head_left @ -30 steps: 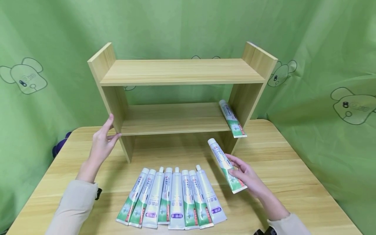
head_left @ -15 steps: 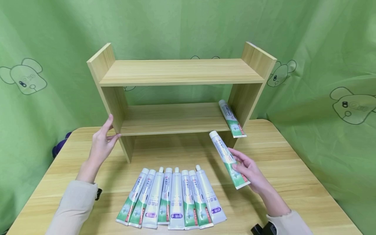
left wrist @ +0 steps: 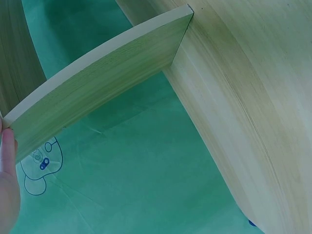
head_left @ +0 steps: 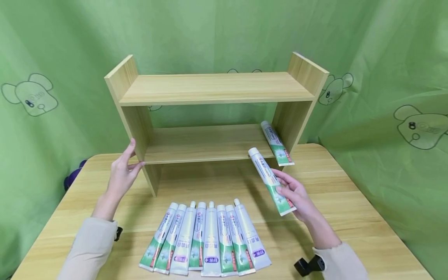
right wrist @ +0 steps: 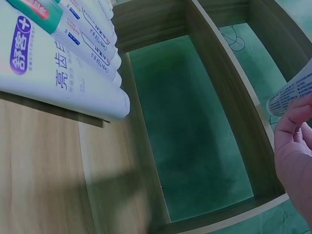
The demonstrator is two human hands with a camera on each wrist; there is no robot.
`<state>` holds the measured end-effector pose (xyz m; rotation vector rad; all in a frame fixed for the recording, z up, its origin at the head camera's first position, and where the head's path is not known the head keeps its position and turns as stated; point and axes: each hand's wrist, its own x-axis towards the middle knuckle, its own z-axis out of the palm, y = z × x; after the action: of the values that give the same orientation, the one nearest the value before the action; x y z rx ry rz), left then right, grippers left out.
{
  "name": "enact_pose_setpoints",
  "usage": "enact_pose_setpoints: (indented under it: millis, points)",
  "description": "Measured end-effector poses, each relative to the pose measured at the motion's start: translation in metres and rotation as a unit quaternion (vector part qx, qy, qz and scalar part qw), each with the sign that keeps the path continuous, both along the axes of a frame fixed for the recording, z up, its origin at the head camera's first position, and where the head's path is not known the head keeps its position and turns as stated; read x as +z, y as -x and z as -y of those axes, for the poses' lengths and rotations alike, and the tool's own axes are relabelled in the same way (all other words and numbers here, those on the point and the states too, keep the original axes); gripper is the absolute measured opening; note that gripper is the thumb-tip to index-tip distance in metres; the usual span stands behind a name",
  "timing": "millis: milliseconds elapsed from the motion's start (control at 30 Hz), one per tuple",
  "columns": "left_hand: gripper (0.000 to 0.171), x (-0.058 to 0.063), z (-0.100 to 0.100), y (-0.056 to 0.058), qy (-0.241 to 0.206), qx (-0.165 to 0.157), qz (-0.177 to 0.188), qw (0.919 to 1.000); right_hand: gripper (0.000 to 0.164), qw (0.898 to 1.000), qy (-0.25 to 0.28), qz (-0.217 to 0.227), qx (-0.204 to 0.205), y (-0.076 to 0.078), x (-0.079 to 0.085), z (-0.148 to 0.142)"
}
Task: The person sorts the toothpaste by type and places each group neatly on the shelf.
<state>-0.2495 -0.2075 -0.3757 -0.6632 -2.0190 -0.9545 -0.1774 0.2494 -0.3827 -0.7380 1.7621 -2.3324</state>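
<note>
My right hand (head_left: 292,193) holds a white-and-green toothpaste tube (head_left: 268,177) by its lower part, thumb on the printed front. The tube is raised and tilted, its cap just in front of the middle board. In the right wrist view the hand (right wrist: 297,141) grips the tube (right wrist: 295,90) at the edge. My left hand (head_left: 120,175) holds the left side panel of the wooden shelf (head_left: 217,87) where the middle board meets it. In the left wrist view a finger of that hand (left wrist: 7,161) touches the board's corner. Another matching tube (head_left: 276,144) lies at the middle board's right end.
Several toothpaste tubes (head_left: 204,241), some white-and-green and some white-and-purple, lie fanned in a row on the wooden table (head_left: 350,217) before the shelf. A green curtain (head_left: 217,31) with printed animal heads hangs behind. A purple object (head_left: 72,177) shows past the table's left edge.
My right hand has lifted the toothpaste tube upward and toward the middle board. The left hand has stayed at the side panel; the tubes on the table have not moved.
</note>
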Motion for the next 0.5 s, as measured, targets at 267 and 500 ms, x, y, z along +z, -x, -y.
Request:
enact_pose_setpoints:
  millis: [267,500]
  points:
    - [0.091,-0.001,0.001,0.001,0.002,0.0,-0.002,1.0,0.048,1.0,0.019,0.018,-0.004,0.007,0.002,0.0]
    - [0.092,-0.001,0.001,0.002,0.003,-0.002,-0.004,1.0,0.048,0.999,0.028,0.024,0.002,0.011,0.003,-0.002]
